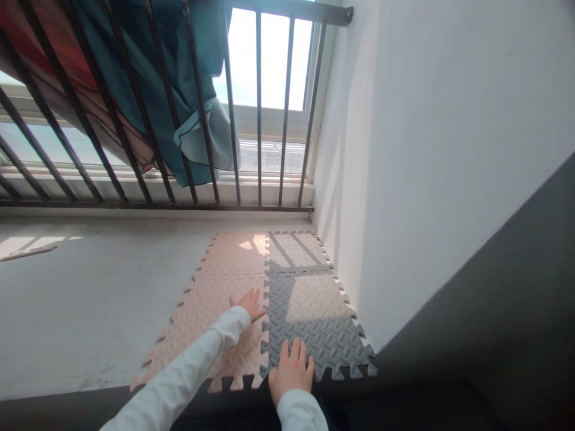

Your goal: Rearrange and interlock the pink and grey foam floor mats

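Note:
My left hand (250,303) lies with fingers spread on a pink foam mat tile (197,311), close to the seam with the grey tile. Flat on the front left corner of a grey foam mat tile (332,338) rests my right hand (291,366), its fingers apart. Behind these two, another pink tile (233,254) and another grey tile (294,251) join along toothed edges. Sunlight falls in patches across the grey tiles. Neither hand has anything in its grasp.
The tiles lie on a pale window ledge (103,287) beside a white wall (431,131). Dark metal railing bars (259,114) stand behind, with teal cloth (197,137) hanging beyond them. A thin strip (31,253) lies at far left. The ledge drops off in front.

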Tool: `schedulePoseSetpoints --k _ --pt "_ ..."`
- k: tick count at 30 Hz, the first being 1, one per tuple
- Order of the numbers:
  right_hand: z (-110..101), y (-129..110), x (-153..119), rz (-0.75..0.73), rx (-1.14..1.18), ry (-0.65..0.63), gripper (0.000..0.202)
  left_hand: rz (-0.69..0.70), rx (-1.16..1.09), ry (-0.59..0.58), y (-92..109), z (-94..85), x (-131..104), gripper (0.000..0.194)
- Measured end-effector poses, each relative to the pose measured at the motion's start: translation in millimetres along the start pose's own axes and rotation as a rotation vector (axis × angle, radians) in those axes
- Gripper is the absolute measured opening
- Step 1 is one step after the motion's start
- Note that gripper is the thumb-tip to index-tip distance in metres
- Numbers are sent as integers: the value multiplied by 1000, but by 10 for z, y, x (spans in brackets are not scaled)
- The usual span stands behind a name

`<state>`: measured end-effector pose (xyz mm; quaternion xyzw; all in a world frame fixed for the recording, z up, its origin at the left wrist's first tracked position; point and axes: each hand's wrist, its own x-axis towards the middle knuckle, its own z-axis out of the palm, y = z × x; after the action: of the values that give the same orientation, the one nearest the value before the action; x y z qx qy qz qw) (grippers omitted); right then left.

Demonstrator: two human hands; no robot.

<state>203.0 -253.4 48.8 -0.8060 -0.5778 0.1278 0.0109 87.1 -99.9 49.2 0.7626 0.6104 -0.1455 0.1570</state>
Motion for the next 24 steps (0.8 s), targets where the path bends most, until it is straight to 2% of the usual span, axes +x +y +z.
schedulePoseSetpoints --k 1,3,5,6,7,10,13,16,19,21,24 --pt "-3 -5 -3 0 -6 0 56 -54 30 -7 -99 16 -86 74" --pt "-10 -11 -10 -5 -21 5 56 -252 126 6 -370 34 -218 78" --pt "-12 -7 -17 -15 -37 11 56 -450 216 66 -701 45 -290 78" --pt "-12 -2 -20 -19 -44 9 57 -488 235 94 -869 51 -308 76" --pt "-11 3 -21 -23 -51 4 57 -479 234 104 -1028 59 -316 73" --pt "-11 15 -23 -29 -67 -19 56 -300 182 69 -1390 68 -306 66" --pt "-26 6 -28 -24 -83 -28 56 -206 160 28 -1533 -3 -288 64" --pt "-50 -14 -33 -15 -89 -29 57 -205 160 -9 -1451 -106 -320 58" --pt "-66 -29 -33 -10 -84 -28 57 -152 152 -24 -1133 -17 -479 58" --pt "-70 -36 -30 -6 -80 -28 58 -16 129 -21 -816 227 -661 63" --pt "-72 -44 -29 -1 -85 -28 59 206 105 29 -317 769 -953 82"
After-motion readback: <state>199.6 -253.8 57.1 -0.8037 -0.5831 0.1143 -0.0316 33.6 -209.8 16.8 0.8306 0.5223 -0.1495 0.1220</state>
